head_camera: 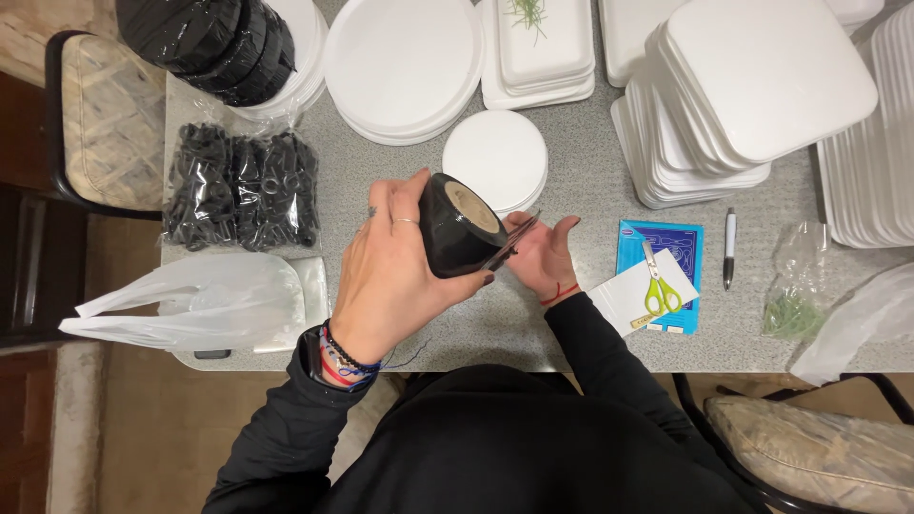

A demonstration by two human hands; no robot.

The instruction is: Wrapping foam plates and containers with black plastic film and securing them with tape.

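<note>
Gripping a fat roll of black ribbon [460,226] above the speckled grey bench [590,190], a person's left hand [395,271] wraps its fingers [405,205] tight around the glossy drum. Its axis tilts up and right, showing the tan cardboard core. The right hand [541,255] sits just beside it, fingers closed on dark scissors [509,243] whose blades point up and right against the roll's edge. Matte white foam plates [405,62] and square trays [752,86] stand stacked behind. Green-handled scissors [659,286] lie on a blue card [681,249], a pen [729,247] beside it.
</note>
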